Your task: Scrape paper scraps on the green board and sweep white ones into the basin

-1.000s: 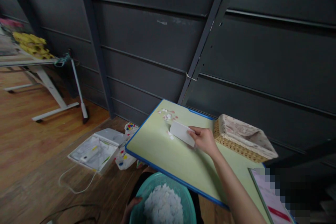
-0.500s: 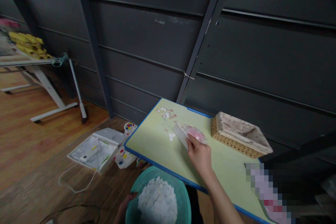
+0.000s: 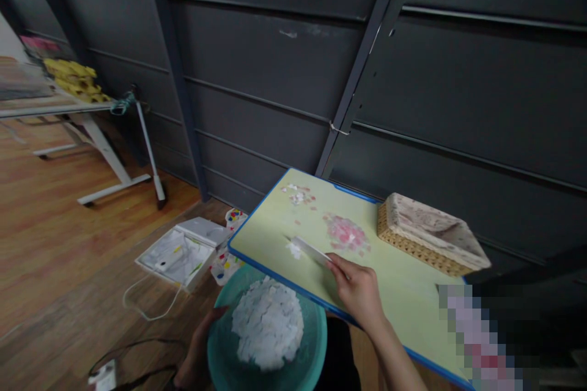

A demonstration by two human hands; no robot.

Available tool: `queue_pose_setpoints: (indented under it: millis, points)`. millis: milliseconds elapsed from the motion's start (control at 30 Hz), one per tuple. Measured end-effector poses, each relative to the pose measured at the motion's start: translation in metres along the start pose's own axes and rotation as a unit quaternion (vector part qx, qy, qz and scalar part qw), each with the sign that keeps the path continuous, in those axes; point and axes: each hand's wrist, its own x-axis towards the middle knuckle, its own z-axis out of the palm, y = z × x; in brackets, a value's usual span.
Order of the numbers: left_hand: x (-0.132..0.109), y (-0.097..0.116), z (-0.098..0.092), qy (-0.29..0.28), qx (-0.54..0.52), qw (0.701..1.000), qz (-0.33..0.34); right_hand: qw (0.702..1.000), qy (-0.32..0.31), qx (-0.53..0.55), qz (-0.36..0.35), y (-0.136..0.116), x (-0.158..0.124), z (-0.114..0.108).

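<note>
My right hand [image 3: 360,290] is closed on a flat white scraper [image 3: 312,248], which is held low over the pale yellow tabletop [image 3: 403,311]. The scraper's far end lies beside a few white scraps [image 3: 293,250] near the table's left edge. My left hand [image 3: 202,336] grips the rim of a green basin [image 3: 315,342], held just below the blue-edged near side of the table. A heap of white flaky pieces [image 3: 268,324] fills its middle. More white scraps [image 3: 298,197] lie on a small printed pattern at the far corner, others on a pink flower print [image 3: 347,232].
A wicker basket [image 3: 403,244] with a cloth lining stands at the table's far right. On the floor to the left are an open white box [image 3: 178,256] with a cable and a power strip [image 3: 106,376]. A dark panelled wall [image 3: 266,49] rises behind.
The scraper has swung from beside the flower print toward the near left edge, by the white scraps. The basin has come up closer under the table edge. The view has shifted slightly.
</note>
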Motion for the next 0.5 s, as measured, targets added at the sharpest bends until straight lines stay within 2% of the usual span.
queue_pose_setpoints:
  millis: [233, 400, 500]
  points:
    - [-0.003, 0.002, 0.011, -0.005, 0.091, 0.994, 0.053, 0.996, -0.040, 0.059, -0.050, -0.017, -0.013, -0.007]
    - [-0.006, 0.007, 0.012, -0.009, 0.103, 0.993, 0.055, 0.993, -0.054, 0.073, -0.073, -0.030, -0.032, -0.007]
    - [-0.006, 0.008, 0.013, -0.014, 0.097, 0.995, 0.036, 0.992, -0.059, 0.100, -0.058, -0.035, -0.034, -0.010]
